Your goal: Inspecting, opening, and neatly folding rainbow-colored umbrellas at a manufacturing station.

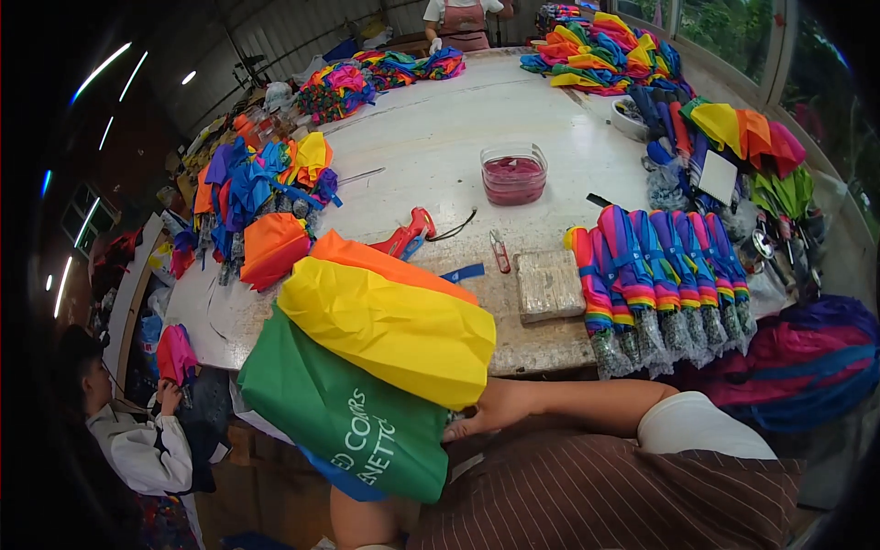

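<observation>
A half-folded umbrella (385, 330) with loose orange, yellow, green and blue panels lies slantwise before me, across the table's near edge. White lettering marks its green panel. My right hand (481, 411) grips its lower right end, with the thumb showing and the other fingers partly hidden by the cloth. My left forearm (362, 518) rises beneath the green and blue panels, which hide the left hand. Beyond the umbrella on the table are a red pistol-shaped tool (408, 236), a blue strap (463, 273) and small red-handled snips (500, 250).
A tape-wrapped block (550, 286) sits beside a row of folded rainbow umbrellas (665, 275) with plastic-wrapped handles. A clear tub (513, 174) holds something dark pink. Umbrella heaps (610, 55) line the table (412, 137). One co-worker (137, 440) is at left, another (463, 23) at the far end.
</observation>
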`<state>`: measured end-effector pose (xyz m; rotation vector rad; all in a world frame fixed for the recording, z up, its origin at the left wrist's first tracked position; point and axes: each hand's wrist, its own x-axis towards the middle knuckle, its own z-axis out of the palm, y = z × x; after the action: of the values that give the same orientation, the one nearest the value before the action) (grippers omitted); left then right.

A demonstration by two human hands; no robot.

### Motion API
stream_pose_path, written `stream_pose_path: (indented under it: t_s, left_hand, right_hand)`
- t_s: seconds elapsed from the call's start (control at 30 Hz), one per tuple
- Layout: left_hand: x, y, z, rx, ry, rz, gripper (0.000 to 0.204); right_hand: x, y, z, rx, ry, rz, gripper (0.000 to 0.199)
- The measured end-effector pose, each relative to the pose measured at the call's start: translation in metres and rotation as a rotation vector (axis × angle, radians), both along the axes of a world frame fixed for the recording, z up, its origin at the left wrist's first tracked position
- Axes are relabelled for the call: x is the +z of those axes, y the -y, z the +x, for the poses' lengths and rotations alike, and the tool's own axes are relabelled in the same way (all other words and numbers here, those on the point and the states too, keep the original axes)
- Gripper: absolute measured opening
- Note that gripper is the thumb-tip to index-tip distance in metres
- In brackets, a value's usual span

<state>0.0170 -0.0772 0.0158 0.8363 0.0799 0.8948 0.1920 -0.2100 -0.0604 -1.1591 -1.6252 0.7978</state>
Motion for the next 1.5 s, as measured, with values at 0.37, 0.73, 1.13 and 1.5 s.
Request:
stream_pose_path:
  t_s: [0.37,0.73,1.13,1.5]
  left_hand:
    - [-0.042,-0.058,-0.05,-0.17,0.211,-0.273,0.061]
    - [-0.084,-0.099,-0.07,-0.425,0.345,-0.583,0.068]
    - [-0.012,0.006,0.014,0.591,-0.513,0.573,0.055]
    - [-0.057,0.045,-0.001,0.476,-0.626,0.812,0.045]
  right_hand:
    - [-0.001,0.015,0.003,0.838,-0.704,-0.725,0.019]
    - [-0.02,0.02,0.02,0.979,-0.771,-0.82,0.045]
    - [0.014,0.029,0.066,-0.398,-0.392,-0.376,0.031]
    - [0.026,0.021,0.019,-0.494,0.393,0.153,0.021]
